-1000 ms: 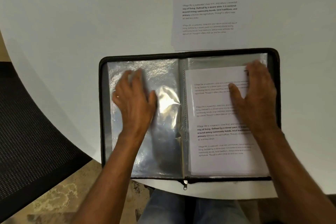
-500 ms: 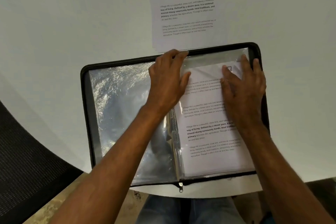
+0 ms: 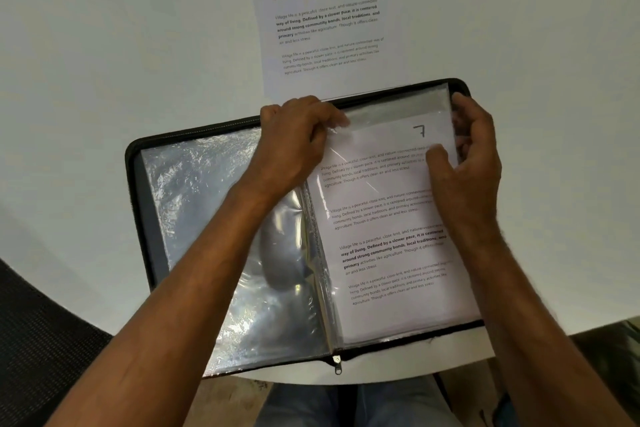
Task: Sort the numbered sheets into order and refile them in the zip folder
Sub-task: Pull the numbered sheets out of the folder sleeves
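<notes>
Since a second before: left hand [image 3: 298,135] crossed from the empty left-hand sleeves to the top edge of the right-hand page; right hand [image 3: 467,163] slid from flat on the sheet to the page's upper right corner.

Zip folder [image 3: 138,204] lay open and slightly tilted on a white round table [image 3: 104,45], black zip border all round, zip pull [image 3: 337,365] hanging at the bottom of the spine over the table's near edge. Left half: crinkled clear plastic sleeves [image 3: 204,218], shiny, no paper visible inside. Right half: printed sheet marked 7 [image 3: 388,236], handwritten numeral near its top right, several short paragraphs of text, one in bold, lying under or within a clear sleeve, cannot tell which.

Left hand curled at the top of the right half, just right of the spine, fingers pinching the clear sleeve's upper edge. Right hand at the upper right corner, thumb pressed on the sheet's face below the numeral, fingers curled round the outer edge of the page, gripping it.

Another printed sheet [image 3: 322,21] lay flat on the table beyond the folder, its near edge touching or tucked under the folder's top border.

Dark mesh chair [image 3: 38,340] at lower left, blue-trousered knees [image 3: 304,406] below the table edge.
</notes>
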A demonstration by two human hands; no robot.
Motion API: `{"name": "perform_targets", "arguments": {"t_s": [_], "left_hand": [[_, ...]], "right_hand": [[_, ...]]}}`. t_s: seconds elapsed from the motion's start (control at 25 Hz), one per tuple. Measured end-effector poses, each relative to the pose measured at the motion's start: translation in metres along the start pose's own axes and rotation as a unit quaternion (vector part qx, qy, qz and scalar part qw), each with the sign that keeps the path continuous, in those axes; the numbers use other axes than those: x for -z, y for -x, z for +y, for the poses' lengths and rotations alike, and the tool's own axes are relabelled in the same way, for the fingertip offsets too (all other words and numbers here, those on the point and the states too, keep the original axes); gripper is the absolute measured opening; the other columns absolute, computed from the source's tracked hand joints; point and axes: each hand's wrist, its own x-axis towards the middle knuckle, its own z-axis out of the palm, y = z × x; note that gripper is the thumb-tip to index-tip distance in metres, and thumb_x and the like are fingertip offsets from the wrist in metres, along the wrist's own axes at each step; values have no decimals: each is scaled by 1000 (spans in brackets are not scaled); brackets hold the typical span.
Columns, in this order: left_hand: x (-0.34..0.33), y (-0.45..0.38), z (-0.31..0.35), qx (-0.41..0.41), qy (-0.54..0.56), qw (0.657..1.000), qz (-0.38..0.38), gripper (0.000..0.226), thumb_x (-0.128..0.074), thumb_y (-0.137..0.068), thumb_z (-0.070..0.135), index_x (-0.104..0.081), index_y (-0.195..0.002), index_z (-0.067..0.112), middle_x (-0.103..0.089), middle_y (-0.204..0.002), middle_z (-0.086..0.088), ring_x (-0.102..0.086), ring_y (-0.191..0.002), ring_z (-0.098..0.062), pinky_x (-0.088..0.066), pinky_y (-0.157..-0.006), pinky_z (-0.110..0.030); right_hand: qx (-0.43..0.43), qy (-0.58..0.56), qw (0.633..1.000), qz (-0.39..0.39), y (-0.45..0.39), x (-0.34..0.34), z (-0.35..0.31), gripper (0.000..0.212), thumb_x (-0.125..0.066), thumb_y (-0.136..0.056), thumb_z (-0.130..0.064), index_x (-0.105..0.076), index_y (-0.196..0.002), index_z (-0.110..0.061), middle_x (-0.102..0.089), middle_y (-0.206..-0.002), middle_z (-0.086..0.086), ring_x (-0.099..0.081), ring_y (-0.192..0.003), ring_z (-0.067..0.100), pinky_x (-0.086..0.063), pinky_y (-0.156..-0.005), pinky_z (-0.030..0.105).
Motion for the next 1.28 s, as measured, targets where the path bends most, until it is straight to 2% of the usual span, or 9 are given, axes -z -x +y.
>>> {"name": "perform_targets", "arguments": {"t_s": [0.12,0.2,0.36,0.44,0.6,0.92,1.04,1.16,1.28], "left_hand": [[4,-7,-8,-17,43,999,5,44,-52,-83,-4,-79,-89,31,-69,-98,12,-66,-98,-10,-47,-101,-51],[6,-16,-9,-16,48,998,-25,42,-58,-82,-7,-81,-84,28,-72,-98,10,-68,-95,-11,-53,-95,-48],[14,-36,1,18,15,994,-109,28,-70,-91,5,-82,-98,30,-76,-101,9,-69,-97,-11,-56,-94,-40],[15,-41,8,11,-2,991,-133,17,-73,-95,19,-80,-107,29,-75,-106,10,-69,-98,-10,-55,-96,-37],[9,-41,17,-12,-56,987,-152,20,-79,-89,30,-77,-109,28,-63,-97,12,-59,-85,-4,-50,-90,-35],[-2,-46,22,-36,-94,986,-130,9,-73,-93,25,-71,-101,23,-52,-97,7,-52,-87,-11,-41,-80,-31],[1,-52,19,-33,-66,994,-86,5,-69,-96,23,-66,-100,22,-54,-103,5,-51,-99,-15,-43,-88,-36],[8,-63,19,-16,-72,997,-25,2,-62,-99,25,-61,-101,25,-57,-105,8,-52,-102,-13,-27,-94,-35],[20,-77,20,-9,-40,999,21,2,-58,-100,25,-57,-99,24,-64,-96,11,-60,-95,-12,-33,-102,-41]], "right_hand": [[-58,-44,997,6,-2,-2,-1,55,-51,-89,8,-55,-138,-18,-64,-111,-6,-60,-90,-5,-47,-70,7],[-72,-61,995,13,-2,-2,0,51,-48,-89,10,-59,-133,-16,-66,-105,-5,-62,-88,-2,-49,-69,11],[-81,-93,992,20,-2,-3,-3,48,-46,-90,10,-61,-128,-13,-71,-107,-1,-69,-96,6,-56,-76,22],[-83,-102,991,19,-2,-3,-4,46,-45,-90,10,-62,-127,-12,-72,-106,-2,-70,-95,5,-56,-75,21],[-89,-116,989,10,-2,-2,-5,45,-44,-93,11,-61,-127,-12,-73,-103,-4,-71,-91,4,-55,-71,18],[-93,-109,990,-2,-6,6,0,44,-43,-94,11,-61,-126,-14,-73,-102,-7,-71,-88,4,-54,-66,17],[-94,-74,992,-27,-5,12,4,40,-48,-96,5,-57,-130,-17,-71,-110,-10,-71,-88,1,-54,-63,15],[-99,-57,993,-43,-4,16,8,41,-53,-97,3,-54,-131,-19,-68,-116,-12,-69,-92,-5,-54,-66,12],[-108,-52,991,-60,-5,21,12,41,-55,-97,2,-53,-130,-22,-68,-115,-14,-69,-92,-7,-53,-68,10]]}}
